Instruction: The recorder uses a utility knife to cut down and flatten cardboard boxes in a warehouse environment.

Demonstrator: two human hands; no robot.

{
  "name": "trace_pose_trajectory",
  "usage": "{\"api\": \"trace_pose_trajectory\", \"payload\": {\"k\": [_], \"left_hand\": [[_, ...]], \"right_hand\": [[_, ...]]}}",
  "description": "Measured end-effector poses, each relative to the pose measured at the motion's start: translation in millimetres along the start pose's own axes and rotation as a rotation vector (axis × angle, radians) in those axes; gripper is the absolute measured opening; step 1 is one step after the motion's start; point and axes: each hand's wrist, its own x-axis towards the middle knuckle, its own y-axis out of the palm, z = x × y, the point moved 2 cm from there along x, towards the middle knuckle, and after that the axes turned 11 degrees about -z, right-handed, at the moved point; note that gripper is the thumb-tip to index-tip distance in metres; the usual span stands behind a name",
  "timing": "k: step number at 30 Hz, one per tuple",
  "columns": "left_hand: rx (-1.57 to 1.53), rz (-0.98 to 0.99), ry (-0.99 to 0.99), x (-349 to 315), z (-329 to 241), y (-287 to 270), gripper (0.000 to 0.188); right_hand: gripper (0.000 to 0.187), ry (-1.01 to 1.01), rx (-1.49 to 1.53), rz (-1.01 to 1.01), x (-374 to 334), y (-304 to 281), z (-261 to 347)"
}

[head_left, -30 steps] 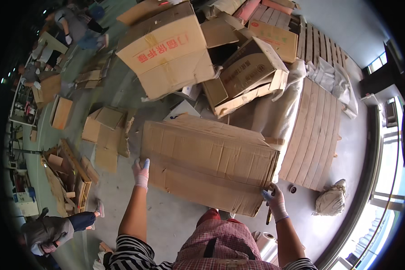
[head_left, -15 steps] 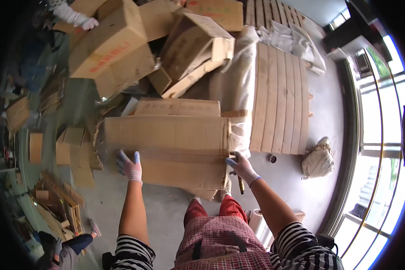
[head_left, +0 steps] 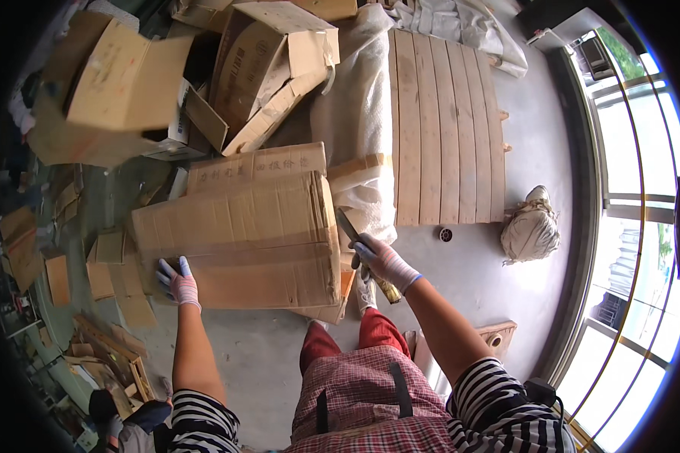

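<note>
My left hand (head_left: 178,281) grips the flattened cardboard box (head_left: 238,238) at its lower left corner. My right hand (head_left: 383,260), at the box's right edge, clenches a knife (head_left: 364,253); I judge that cutting its tape comes next.

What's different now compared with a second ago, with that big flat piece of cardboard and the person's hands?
The flattened cardboard has been drawn in closer to the person's legs and now lies squarer in front of them. The left hand has slid from its left edge to the lower left corner. The right hand, earlier low at the right corner, is raised beside the right edge with its knife. Both gloves stay on; the wooden pallet and box pile lie as before.
</note>
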Motion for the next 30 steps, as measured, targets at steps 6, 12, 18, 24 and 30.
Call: {"api": "trace_pose_trajectory", "payload": {"k": [6, 12, 18, 24, 30], "left_hand": [[-0.048, -0.024, 0.032, 3.1, 6.6, 6.5, 0.088], [-0.068, -0.001, 0.023, 0.2, 6.0, 5.0, 0.088], [-0.08, -0.001, 0.034, -2.9, 6.2, 0.4, 0.088], [-0.06, -0.026, 0.046, -0.4, 6.4, 6.5, 0.086], [0.013, -0.043, 0.053, -0.1, 13.8, 10.9, 0.085]], "right_hand": [[0.017, -0.078, -0.065, -0.018, 36.9, 4.2, 0.9], [0.017, 0.016, -0.086, 0.017, 33.4, 1.1, 22.6], [0.029, 0.106, -0.343, 0.178, 34.2, -22.4, 68.8], [0.025, 0.119, -0.792, 0.448, 90.3, -51.1, 106.4], [0.024, 0.132, -0.908, 0.628, 100.2, -51.4, 112.0]]}}
